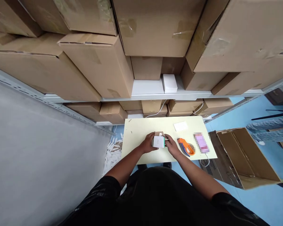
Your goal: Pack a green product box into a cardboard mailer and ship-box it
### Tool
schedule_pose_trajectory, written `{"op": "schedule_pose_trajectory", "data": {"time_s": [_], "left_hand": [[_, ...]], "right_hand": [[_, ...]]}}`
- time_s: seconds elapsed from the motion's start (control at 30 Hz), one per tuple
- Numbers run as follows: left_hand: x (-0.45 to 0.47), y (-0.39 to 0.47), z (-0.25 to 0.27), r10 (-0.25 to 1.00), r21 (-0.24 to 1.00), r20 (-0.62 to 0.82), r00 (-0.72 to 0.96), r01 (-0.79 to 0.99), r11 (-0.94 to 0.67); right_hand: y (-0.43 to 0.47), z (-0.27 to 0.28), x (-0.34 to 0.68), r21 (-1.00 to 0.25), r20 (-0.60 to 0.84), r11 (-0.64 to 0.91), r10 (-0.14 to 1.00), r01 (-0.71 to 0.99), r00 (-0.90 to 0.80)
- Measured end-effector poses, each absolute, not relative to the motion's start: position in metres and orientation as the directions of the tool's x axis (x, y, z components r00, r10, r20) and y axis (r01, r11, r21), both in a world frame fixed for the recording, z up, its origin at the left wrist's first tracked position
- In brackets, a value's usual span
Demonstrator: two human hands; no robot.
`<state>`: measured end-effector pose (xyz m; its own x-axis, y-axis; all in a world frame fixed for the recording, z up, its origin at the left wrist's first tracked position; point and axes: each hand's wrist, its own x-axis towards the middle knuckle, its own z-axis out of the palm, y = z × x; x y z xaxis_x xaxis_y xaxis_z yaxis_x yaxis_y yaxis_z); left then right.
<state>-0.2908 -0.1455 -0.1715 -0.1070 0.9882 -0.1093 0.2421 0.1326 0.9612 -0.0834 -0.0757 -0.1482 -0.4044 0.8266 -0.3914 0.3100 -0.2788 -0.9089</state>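
One white box [158,142] seems held between both grips [148,143] [171,146].

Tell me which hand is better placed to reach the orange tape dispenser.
The right hand, I'd judge: the orange tape dispenser lies just to its right. The left hand grips the small white box at its left side and would likely have to reach across.

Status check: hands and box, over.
Left hand holding small white box. Right hand at its right edge. Orange tape dispenser farther right, clear of the box.
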Motion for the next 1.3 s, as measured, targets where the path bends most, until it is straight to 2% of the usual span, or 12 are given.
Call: {"op": "schedule_pose_trajectory", "data": {"time_s": [0.1, 0.27, 0.43, 0.5, 0.57, 0.63, 0.67, 0.73, 0.9, 1.0, 1.17, 1.3], "left_hand": [[-0.282, -0.156, -0.161, 0.987, 0.941, -0.058, -0.15, 0.323, 0.104], [-0.264, -0.17, -0.143, 0.902, 0.981, -0.062, -0.427, 0.138, 0.133], [-0.254, -0.176, -0.137, 0.62, 0.959, -0.186, -0.762, -0.003, 0.284], [-0.256, -0.181, -0.133, 0.521, 0.929, -0.149, -0.84, 0.062, 0.365], [-0.259, -0.186, -0.127, 0.598, 0.87, 0.01, -0.801, 0.301, 0.389], [-0.261, -0.188, -0.12, 0.804, 0.781, 0.13, -0.581, 0.559, 0.278], [-0.261, -0.187, -0.115, 0.884, 0.754, 0.132, -0.448, 0.624, 0.204], [-0.259, -0.18, -0.108, 0.95, 0.758, 0.064, -0.307, 0.633, 0.154], [-0.253, -0.15, -0.1, 0.903, 0.741, -0.151, -0.403, 0.558, 0.373], [-0.258, -0.142, -0.1, 0.887, 0.723, -0.228, -0.401, 0.541, 0.43], [-0.27, -0.154, -0.111, 0.938, 0.792, -0.246, -0.243, 0.508, 0.339], [-0.269, -0.165, -0.119, 0.962, 0.793, -0.192, -0.195, 0.546, 0.269]], "right_hand": [[-0.071, -0.14, -0.086, -0.932, -0.278, -0.115, 0.835, 0.343, -0.475], [-0.064, -0.137, -0.084, -0.894, -0.22, 0.047, 0.821, 0.446, -0.527], [-0.056, -0.135, -0.083, -0.863, -0.193, 0.136, 0.801, 0.487, -0.566], [-0.053, -0.133, -0.085, -0.85, -0.22, 0.127, 0.797, 0.512, -0.563], [-0.051, -0.131, -0.085, -0.836, -0.251, 0.11, 0.795, 0.538, -0.552], [-0.049, -0.129, -0.085, -0.829, -0.271, 0.095, 0.794, 0.551, -0.545], [-0.048, -0.128, -0.084, -0.83, -0.272, 0.096, 0.791, 0.55, -0.548], [-0.047, -0.127, -0.083, -0.829, -0.26, 0.122, 0.781, 0.546, -0.568], [-0.046, -0.127, -0.081, -0.841, -0.157, 0.268, 0.711, 0.47, -0.685], [-0.045, -0.127, -0.081, -0.862, -0.183, 0.245, 0.665, 0.443, -0.724], [-0.041, -0.118, -0.082, -0.832, -0.233, 0.278, 0.609, 0.479, -0.758], [-0.043, -0.104, -0.09, -0.717, -0.276, 0.327, 0.678, 0.615, -0.681]]}}
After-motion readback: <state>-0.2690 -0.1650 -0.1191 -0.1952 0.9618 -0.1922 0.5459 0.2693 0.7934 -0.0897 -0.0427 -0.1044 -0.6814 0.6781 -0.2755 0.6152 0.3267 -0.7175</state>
